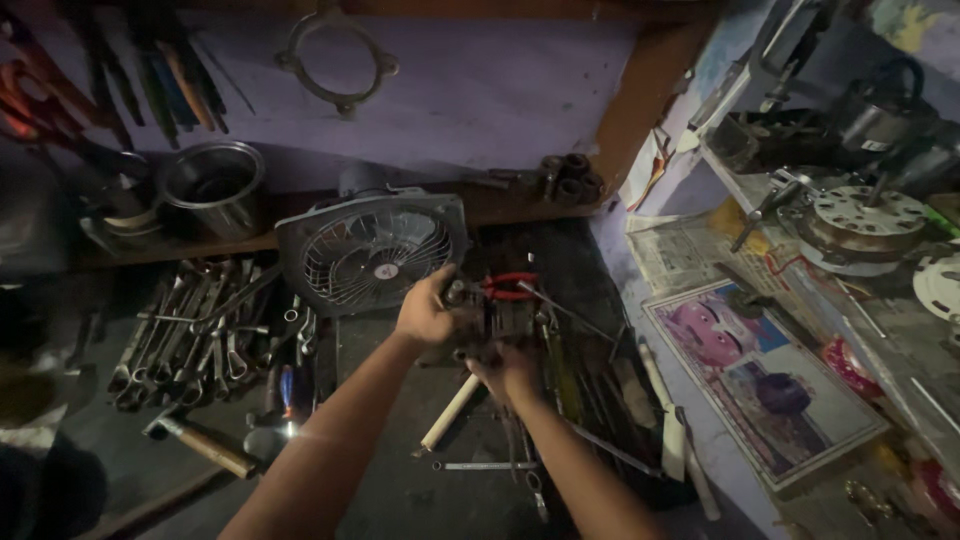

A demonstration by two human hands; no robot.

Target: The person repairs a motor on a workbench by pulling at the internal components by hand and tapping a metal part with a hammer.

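Motor part (492, 318), one, gripped by left hand (425, 315), right hand (512, 370); one fan (372, 250) behind.

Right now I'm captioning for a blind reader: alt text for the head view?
Both hands, left hand and right hand, grip a small dark motor part over a cluttered workbench, beside a square fan and spanners.

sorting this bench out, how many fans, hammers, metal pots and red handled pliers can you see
fan: 1
hammer: 1
metal pot: 1
red handled pliers: 1
total: 4
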